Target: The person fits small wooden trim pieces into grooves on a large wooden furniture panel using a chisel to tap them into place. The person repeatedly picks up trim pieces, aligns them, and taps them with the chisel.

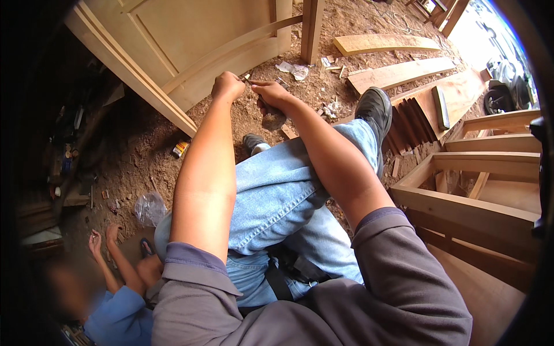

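Both my arms reach forward over my crossed legs in light blue jeans. My left hand (228,87) is closed, its fingers curled around something small that I cannot make out. Close beside it, my right hand (271,94) is closed too, thumb side toward the left hand. A thin dark piece with a pale tip (247,79) shows between the two hands; its kind is too small to tell. Below the right hand is a dark brown, rounded thing (273,120), and I cannot tell whether that hand holds it.
A pale wooden panelled frame (156,52) stands ahead on the left. Curved boards (384,44) and dark slats (407,127) lie on the shaving-covered ground. Wooden frames (479,199) stand at right. A person in a blue shirt (118,314) sits at lower left, near a clear plastic bag (150,209).
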Available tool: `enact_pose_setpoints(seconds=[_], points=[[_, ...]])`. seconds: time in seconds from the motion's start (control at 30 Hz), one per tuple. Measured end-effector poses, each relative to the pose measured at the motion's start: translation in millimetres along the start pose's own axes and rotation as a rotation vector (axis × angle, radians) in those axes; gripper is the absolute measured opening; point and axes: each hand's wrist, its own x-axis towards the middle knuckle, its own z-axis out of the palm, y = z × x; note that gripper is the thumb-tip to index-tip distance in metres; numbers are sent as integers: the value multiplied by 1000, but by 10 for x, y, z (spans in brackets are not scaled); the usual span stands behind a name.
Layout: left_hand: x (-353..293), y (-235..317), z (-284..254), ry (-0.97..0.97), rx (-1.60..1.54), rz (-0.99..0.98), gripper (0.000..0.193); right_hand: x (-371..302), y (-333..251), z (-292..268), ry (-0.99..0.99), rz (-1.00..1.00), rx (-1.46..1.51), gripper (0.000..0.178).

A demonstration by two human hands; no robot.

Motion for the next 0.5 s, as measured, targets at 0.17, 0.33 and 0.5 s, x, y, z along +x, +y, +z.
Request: enact_pose_setpoints(seconds=[0.17, 0.33, 0.5], points=[[59, 3, -38, -173, -53, 180, 20, 63, -62, -95, 533, 215, 353, 40], [-23, 26, -97, -61, -53, 124, 19, 77, 33, -282, 710, 284, 273, 38], [-54, 88, -60, -14, -14, -32, 20, 40, 84, -47, 7, -22, 128, 44]])
